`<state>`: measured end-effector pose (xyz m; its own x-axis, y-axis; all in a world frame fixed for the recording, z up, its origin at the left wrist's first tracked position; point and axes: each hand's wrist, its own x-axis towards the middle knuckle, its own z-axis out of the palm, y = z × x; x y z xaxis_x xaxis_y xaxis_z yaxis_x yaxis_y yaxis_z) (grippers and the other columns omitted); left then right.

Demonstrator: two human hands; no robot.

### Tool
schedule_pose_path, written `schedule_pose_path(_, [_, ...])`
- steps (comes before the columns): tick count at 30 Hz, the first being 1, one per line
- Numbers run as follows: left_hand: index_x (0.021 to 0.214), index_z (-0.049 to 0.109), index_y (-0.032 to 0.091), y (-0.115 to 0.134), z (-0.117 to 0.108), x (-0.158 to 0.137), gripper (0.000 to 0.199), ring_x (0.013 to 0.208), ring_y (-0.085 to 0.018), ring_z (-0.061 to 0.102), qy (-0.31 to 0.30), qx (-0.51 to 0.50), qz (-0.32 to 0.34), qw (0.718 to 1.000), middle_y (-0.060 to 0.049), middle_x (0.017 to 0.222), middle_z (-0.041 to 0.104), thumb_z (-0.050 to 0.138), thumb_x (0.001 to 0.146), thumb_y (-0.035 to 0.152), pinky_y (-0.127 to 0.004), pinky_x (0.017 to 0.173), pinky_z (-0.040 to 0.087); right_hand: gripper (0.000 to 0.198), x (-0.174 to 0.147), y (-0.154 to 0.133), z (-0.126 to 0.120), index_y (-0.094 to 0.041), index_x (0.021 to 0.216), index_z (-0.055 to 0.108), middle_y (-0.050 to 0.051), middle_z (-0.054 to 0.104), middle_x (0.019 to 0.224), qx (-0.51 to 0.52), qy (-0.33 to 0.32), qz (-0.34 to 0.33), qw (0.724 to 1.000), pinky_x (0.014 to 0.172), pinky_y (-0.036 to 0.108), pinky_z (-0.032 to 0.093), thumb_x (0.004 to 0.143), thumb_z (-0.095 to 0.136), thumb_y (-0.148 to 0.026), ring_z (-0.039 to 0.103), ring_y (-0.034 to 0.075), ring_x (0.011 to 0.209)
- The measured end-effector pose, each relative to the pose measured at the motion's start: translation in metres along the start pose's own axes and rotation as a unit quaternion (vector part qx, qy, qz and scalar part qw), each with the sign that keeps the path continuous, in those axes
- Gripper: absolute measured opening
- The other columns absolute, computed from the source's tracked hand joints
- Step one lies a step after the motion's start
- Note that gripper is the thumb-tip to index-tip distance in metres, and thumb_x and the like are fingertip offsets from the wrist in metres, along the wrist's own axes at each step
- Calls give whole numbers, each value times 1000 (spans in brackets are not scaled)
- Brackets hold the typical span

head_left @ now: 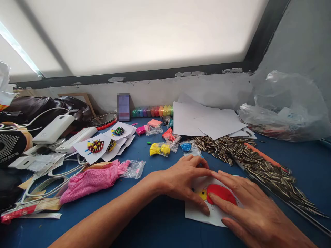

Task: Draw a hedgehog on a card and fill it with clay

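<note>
A white paper sheet (195,216) lies before me, bearing a flat red clay oval (222,194) beside a small yellow clay piece (202,195); thin drawn lines show around them. My left hand (182,177) rests at the paper's left side, thumb and fingers apart around the yellow piece. Over the right side spreads my right hand (252,203), fingers stretched out, one fingertip on the red clay near the yellow. The fingertips of both hands come close together at the paper's far edge. Part of the oval is hidden beneath my right hand.
Bagged yellow clay (159,149), blue clay (185,147) and red clay (169,135) lie beyond my hands. Sunflower seeds (227,148) heap at right. Finished clay figures on paper (95,146), a pink cloth (90,182) and white cables (55,172) are at left; paper sheets (204,119) stand behind.
</note>
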<state>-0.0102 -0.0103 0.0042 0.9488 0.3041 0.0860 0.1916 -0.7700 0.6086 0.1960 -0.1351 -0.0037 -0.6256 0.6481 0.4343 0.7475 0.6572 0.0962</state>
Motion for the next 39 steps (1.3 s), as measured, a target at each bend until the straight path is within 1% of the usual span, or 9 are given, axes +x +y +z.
schedule_pose_path(3, [123,58,27,0,-2,0,67,111,-26,43,-6,-5,-1,1000,-7,120,49,75,66,58,-40,100,38,36,-1,-2,1,-23,119,66,14,54,138,9,-2,7,1000,88,46,52,84,59,-26,52,31,124])
schedule_pose_path(8, [125,57,30,1,-3,0,68,113,-26,43,-17,-15,-9,1000,-6,121,49,74,66,58,-41,101,37,34,-2,-2,2,-25,117,67,11,54,138,19,33,15,999,91,43,51,84,60,-26,50,30,126])
schedule_pose_path(14, [124,59,33,-1,-2,0,65,112,-25,43,-13,-4,3,1000,-5,120,48,74,66,60,-39,102,36,35,0,-2,3,-22,116,68,16,57,133,-16,18,-9,1000,85,44,53,83,60,-25,53,31,122])
schedule_pose_path(17, [124,59,36,-3,-1,0,64,112,-25,42,-15,-2,10,1000,-5,122,46,73,67,60,-39,102,35,34,2,-4,1,-21,116,68,17,55,135,-3,16,-8,1000,88,44,53,83,61,-25,51,31,124])
schedule_pose_path(21, [127,57,37,-3,-1,-1,63,114,-25,42,-22,7,11,1000,-5,124,44,71,69,60,-40,103,33,36,-2,-5,-2,-20,118,65,12,53,137,56,67,26,996,93,39,51,83,59,-17,50,28,126])
schedule_pose_path(23, [129,55,39,-3,-2,-1,64,115,-25,41,-26,7,8,1000,-4,124,43,71,70,60,-41,104,33,35,-6,-3,-2,-21,114,67,10,54,136,78,67,47,994,94,39,50,81,60,-15,51,28,125])
schedule_pose_path(29, [130,54,41,-2,-2,-1,65,117,-26,41,-26,-1,5,1000,-4,125,43,71,69,60,-42,104,33,37,-14,1,3,-23,118,65,10,59,132,71,36,47,996,93,42,52,82,61,-16,53,29,123])
schedule_pose_path(35, [127,57,38,-2,-2,-1,64,117,-27,41,-30,-1,-5,1000,-5,127,44,72,69,60,-42,104,34,35,-14,-1,2,-23,116,67,10,58,134,66,26,36,997,91,42,53,82,61,-16,55,30,121])
schedule_pose_path(39, [126,58,37,-2,-2,-1,62,116,-26,41,-25,-2,4,1000,-5,125,45,72,70,60,-41,104,34,39,-16,-1,1,-24,121,64,10,56,136,72,25,41,996,92,43,52,83,60,-17,53,29,123])
